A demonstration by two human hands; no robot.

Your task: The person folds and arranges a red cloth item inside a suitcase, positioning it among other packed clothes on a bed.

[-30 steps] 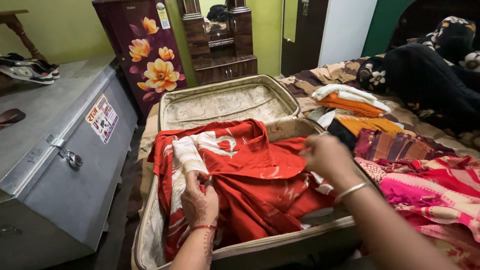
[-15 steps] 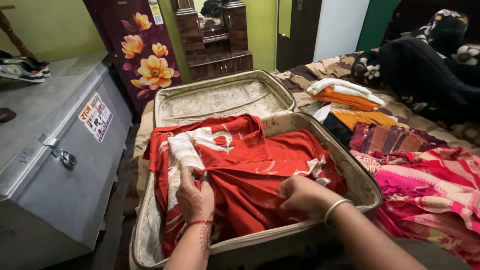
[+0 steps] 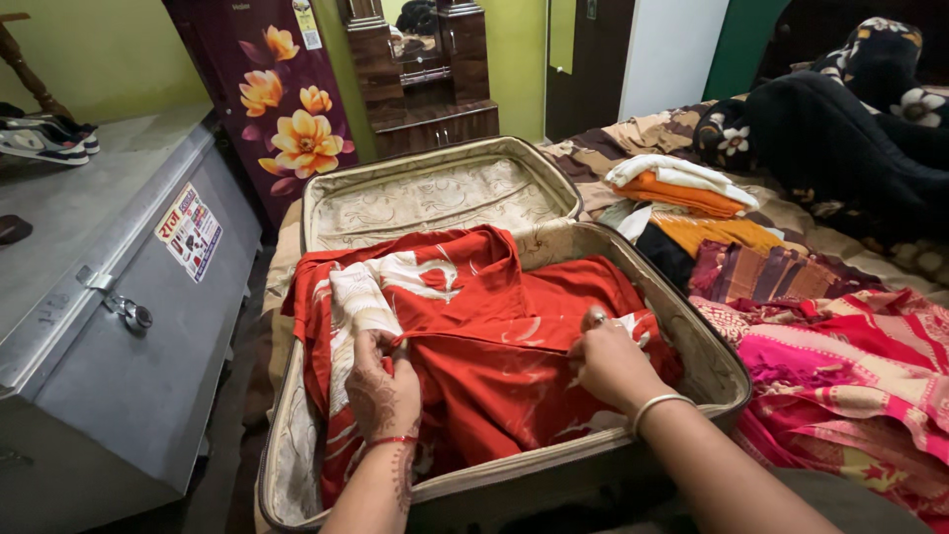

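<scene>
An open beige suitcase (image 3: 692, 326) lies on the bed with its lid (image 3: 435, 198) raised toward the far side. A red cloth with cream patterns (image 3: 484, 307) fills its base and spills over the left rim. My left hand (image 3: 381, 391), marked with henna and wearing a red bangle, pinches a fold of this cloth near the left middle. My right hand (image 3: 613, 361), with a ring and a silver bangle, grips the cloth near the suitcase's right side.
A grey metal trunk (image 3: 119, 297) with a latch stands on the left, shoes (image 3: 44, 138) on top. Folded clothes (image 3: 692, 193) and a pink patterned fabric (image 3: 850, 366) lie right of the suitcase. A floral fridge (image 3: 272, 99) and a wooden dresser (image 3: 420, 79) stand behind.
My right hand came down from the suitcase's right rim onto the red cloth, then slid right and took hold of it. My left hand kept its pinch on the fold.
</scene>
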